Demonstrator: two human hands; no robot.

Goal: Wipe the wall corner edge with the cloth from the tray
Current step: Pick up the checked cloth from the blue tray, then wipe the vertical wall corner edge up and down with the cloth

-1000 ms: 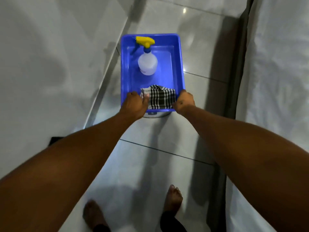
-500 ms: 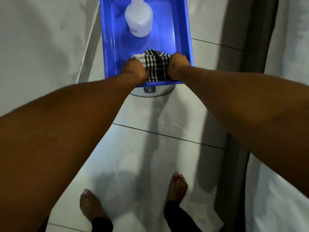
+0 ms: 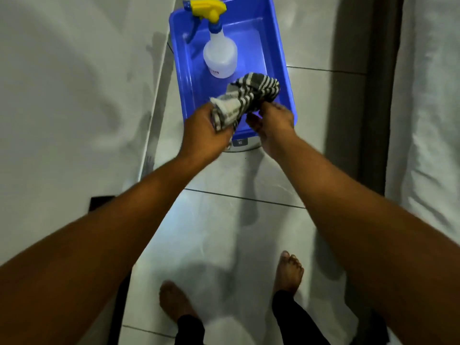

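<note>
A black-and-white checked cloth (image 3: 245, 98) hangs bunched above the near end of the blue tray (image 3: 282, 70). My left hand (image 3: 206, 133) is shut on its lower left part. My right hand (image 3: 272, 120) pinches its right side from below. The tray sits on a round white object on the tiled floor, close to the white wall (image 3: 74, 95) on the left. The wall's metal-trimmed bottom edge (image 3: 156, 105) runs along the floor beside the tray.
A clear spray bottle (image 3: 220, 56) with a yellow trigger lies in the tray's far half. A dark door frame (image 3: 373, 95) and white surface stand at the right. My bare feet (image 3: 288, 272) are on the glossy tiles below.
Both hands took hold of the cloth in the tray and lifted it up off the tray floor. The view has shifted back so the whole bottle shows again.
</note>
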